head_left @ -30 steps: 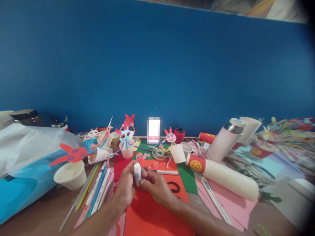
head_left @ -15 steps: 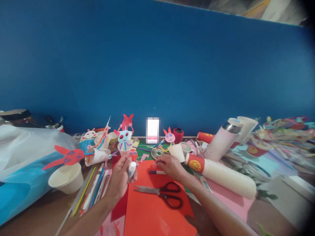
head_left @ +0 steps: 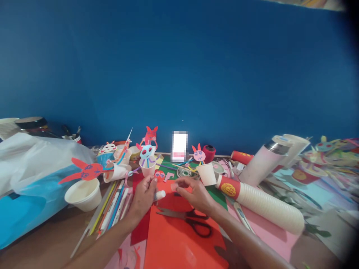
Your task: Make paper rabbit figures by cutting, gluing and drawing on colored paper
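Note:
My left hand [head_left: 144, 196] is closed around a white glue stick [head_left: 159, 195], its end pointing right. Just beyond the fingertips shows a small red paper face [head_left: 159, 175] with drawn eyes; whether the fingers also pinch it I cannot tell. My right hand [head_left: 193, 192] pinches a small pinkish paper piece [head_left: 173, 187] between thumb and forefinger. Both hands are over red paper [head_left: 174, 239]. Below them lie black-handled scissors [head_left: 198, 224], blades to the left. A dark-ended pen [head_left: 177, 194] is mostly hidden behind the right hand.
A row of nested paper cups [head_left: 266, 205] and a flask [head_left: 263, 160] stand to the right. Pens [head_left: 112, 207], a white cup [head_left: 84, 194] and a plastic bag [head_left: 36, 179] are at left. Paper-faced figures [head_left: 146, 152] in cups and a bright blurred screen [head_left: 180, 145] stand behind.
My right hand has lifted the small pinkish piece and come nearer my left hand. The glue stick has tipped from upright to nearly level. The whole view has shifted slightly.

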The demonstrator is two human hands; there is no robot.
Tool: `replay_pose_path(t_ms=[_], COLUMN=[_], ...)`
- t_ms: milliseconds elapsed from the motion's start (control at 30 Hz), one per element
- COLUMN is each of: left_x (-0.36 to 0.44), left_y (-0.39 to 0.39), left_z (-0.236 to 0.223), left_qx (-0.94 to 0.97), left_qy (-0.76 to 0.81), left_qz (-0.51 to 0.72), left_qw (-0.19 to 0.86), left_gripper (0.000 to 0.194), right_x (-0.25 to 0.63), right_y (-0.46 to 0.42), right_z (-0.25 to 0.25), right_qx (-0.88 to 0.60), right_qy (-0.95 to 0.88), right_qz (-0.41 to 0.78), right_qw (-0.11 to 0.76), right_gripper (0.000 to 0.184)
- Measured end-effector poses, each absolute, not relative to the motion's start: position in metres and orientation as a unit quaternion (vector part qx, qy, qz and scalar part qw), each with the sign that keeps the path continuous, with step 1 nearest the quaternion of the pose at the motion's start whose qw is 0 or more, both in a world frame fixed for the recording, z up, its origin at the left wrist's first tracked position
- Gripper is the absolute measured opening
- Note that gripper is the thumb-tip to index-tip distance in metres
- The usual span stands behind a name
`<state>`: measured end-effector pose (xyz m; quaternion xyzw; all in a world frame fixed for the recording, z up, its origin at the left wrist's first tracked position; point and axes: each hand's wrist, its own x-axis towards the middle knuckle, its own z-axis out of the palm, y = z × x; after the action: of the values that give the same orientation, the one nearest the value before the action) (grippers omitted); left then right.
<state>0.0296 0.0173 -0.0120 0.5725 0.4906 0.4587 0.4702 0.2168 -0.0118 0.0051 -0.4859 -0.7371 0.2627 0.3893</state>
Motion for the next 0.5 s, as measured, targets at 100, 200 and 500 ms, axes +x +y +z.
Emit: replay_pose_path(t_ms=[100, 200, 500], left_x=[0.031, 0.032, 0.034], left_y=[0.015, 0.015, 0.013], left_z=[-0.011, -0.013, -0.011], left_qx=[0.578, 0.581, 0.642], left_qy=[0.503, 0.504, 0.518], left_qz=[0.447, 0.446, 0.433], left_qw=[0.461, 0.459, 0.364], left_gripper=[0.025, 0.024, 0.026], right_x=[0.210, 0.208, 0.203], right_y=[-0.017, -0.017, -0.023], right_z=[0.010, 0.006, 0.004], right_qx=[-0.462, -0.448, -0.450], right_qy=[-0.714, -0.701, -0.708], right_qz=[0.342, 0.380, 0.360], right_qw=[0.400, 0.404, 0.408], right_gripper=[0.017, 0.017, 0.016])
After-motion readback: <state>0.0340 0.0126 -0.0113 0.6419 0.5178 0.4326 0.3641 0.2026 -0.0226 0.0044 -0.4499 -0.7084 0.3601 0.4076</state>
